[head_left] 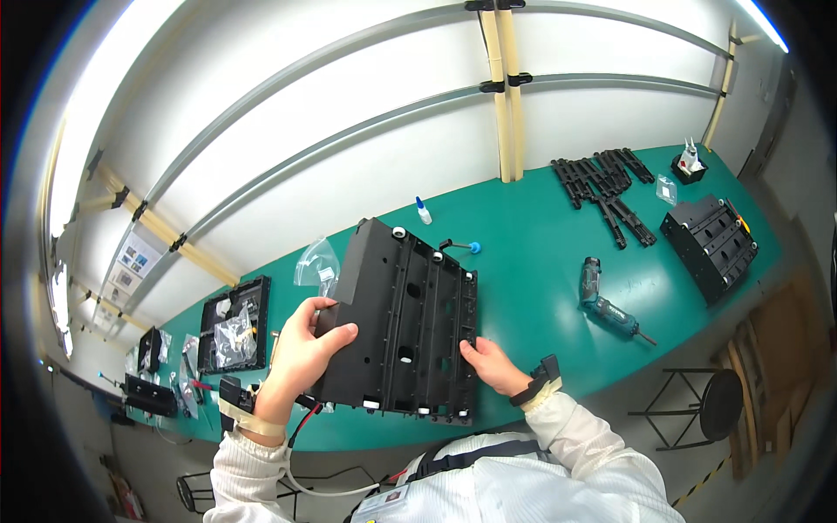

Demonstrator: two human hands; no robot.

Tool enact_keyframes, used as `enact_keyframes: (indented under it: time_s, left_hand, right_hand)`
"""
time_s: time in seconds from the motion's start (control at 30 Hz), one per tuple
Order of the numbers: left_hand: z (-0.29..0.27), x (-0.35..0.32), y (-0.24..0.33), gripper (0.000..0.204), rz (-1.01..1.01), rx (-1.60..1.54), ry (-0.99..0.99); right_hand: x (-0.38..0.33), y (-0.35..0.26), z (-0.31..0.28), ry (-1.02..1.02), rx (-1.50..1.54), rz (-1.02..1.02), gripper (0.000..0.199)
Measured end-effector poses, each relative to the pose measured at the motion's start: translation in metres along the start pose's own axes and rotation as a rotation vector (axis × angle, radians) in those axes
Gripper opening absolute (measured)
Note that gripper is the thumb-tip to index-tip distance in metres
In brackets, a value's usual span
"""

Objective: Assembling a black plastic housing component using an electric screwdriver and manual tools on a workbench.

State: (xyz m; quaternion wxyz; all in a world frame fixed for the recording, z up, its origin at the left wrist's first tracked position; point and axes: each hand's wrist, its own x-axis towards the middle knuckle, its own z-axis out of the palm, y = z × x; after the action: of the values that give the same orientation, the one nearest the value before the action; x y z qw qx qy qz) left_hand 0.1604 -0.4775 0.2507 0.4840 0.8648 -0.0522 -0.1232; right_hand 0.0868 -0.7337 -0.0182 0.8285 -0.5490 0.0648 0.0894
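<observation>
The green workbench (540, 261) runs across the view, with a pale wall panel and metal rails behind it. The largest item in hand is a black moulded plastic frame (401, 322), ribbed and pierced with round holes, held tilted above the near edge of the bench, directly in front of the person. The left hand (301, 353) is closed on the frame's left edge, thumb on the front face and fingers wrapped behind. The right hand (493, 364) grips the lower right corner, fingers curled against the edge; both wrists carry straps. At the far right of the bench stands a second black frame assembly (711, 244), well apart from the hands. Behind it lies a fan of black slotted rails (606, 187). A black tray (234, 324) holding clear bags sits left of the left hand. A teal power screwdriver (606, 301) lies right of the held frame. A small white bottle (423, 210) with blue cap stands near the wall.
</observation>
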Motion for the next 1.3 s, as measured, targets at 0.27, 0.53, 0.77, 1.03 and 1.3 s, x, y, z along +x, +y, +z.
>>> enact_keyframes:
  time_s: [0.27,0.53,0.77,1.03,1.3]
  left_hand:
    - [-0.012,-0.002,-0.001,0.055,0.216,0.351,0.033]
    - [-0.003,-0.028,0.015,0.056,0.39,0.652,-0.055]
    - [0.005,-0.054,0.0,0.057,0.521,0.714,0.005]
    - [0.041,-0.066,-0.001,0.06,0.42,0.616,0.162]
    - [0.105,-0.046,0.025,0.067,0.298,0.623,0.344]
  right_hand:
    - [-0.008,0.001,0.021,-0.098,-0.185,0.218,0.051]
    - [-0.074,-0.083,-0.001,-0.463,-0.762,0.582,0.054]
    - [-0.08,-0.092,-0.026,-0.313,-0.482,0.297,0.036]
    - [-0.056,-0.107,-0.002,-0.195,-0.399,-0.255,0.033]
    - [-0.087,-0.116,0.022,-0.311,-0.758,-0.618,0.075]
